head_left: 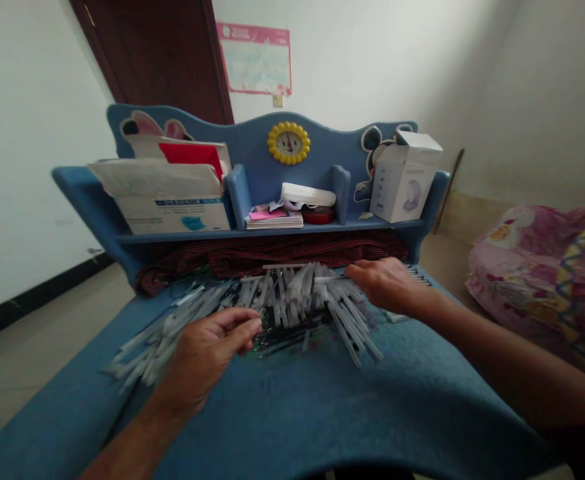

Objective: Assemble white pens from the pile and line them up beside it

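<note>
My left hand (217,350) is closed in a pinch in front of the left part of a pile of thin whitish plastic tubes (292,293). What its fingertips hold, if anything, is too small to make out. At the pile's right side my right hand (382,280) is closed, its fingers curled down. A pale tube (330,279) ends at or just by its fingertips; whether it is gripped I cannot tell. Thin dark rods (287,340) lie under and in front of the tubes. More tubes (167,333) fan out behind my left hand.
A blue desk (322,413) carries a raised shelf (272,234) along its back. On the shelf stand a mask box (172,213), booklets (274,220) and a white carton (406,180). A folded checked cloth (272,255) lies underneath. A pink covered heap (527,260) is at right.
</note>
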Demonstrator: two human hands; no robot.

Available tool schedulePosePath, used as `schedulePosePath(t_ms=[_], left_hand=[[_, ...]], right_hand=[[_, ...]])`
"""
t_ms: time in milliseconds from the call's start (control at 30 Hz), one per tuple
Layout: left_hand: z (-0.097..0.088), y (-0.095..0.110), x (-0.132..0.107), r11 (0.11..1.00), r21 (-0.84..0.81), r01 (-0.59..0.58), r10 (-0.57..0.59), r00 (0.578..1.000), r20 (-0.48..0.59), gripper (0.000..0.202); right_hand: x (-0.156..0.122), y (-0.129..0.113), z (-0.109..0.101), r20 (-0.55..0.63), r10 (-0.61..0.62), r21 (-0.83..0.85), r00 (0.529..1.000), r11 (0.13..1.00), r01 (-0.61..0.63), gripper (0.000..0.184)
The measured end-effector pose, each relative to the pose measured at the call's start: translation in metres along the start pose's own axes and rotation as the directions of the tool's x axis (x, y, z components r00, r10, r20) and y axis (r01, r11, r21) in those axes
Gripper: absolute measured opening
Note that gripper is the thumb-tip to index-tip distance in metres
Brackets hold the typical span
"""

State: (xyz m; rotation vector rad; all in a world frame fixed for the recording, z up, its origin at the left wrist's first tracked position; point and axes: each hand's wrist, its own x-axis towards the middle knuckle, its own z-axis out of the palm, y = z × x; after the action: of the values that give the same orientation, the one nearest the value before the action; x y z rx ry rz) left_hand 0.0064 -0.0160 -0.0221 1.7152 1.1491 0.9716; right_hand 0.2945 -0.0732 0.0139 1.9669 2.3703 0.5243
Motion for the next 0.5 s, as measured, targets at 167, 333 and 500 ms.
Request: schedulePosePath(t_ms=[167, 333, 500], left_hand=[[-0.002, 0.0, 0.002, 0.991, 0.122, -0.05, 0.053, 0.998, -0.022, 0.023], [-0.004, 0.0, 0.004, 0.989, 0.133, -0.058, 0.072, 0.993, -0.099, 0.023], [-0.008, 0.005, 0.005, 0.991, 0.124, -0.049, 0.072, 0.981, -0.181, 0.018]], right_hand=[[-0.035, 0.072, 0.038, 0.217, 0.165, -0.136, 0.962, 0.981, -0.137, 0.029], [-0.055, 0.096, 0.065, 0.253, 0.198, -0.124, 0.947, 0.977, -0.171, 0.025], [-0.058, 0.094, 0.069, 0.233, 0.188, -0.097, 0.954, 0.981, -0.17, 0.024]])
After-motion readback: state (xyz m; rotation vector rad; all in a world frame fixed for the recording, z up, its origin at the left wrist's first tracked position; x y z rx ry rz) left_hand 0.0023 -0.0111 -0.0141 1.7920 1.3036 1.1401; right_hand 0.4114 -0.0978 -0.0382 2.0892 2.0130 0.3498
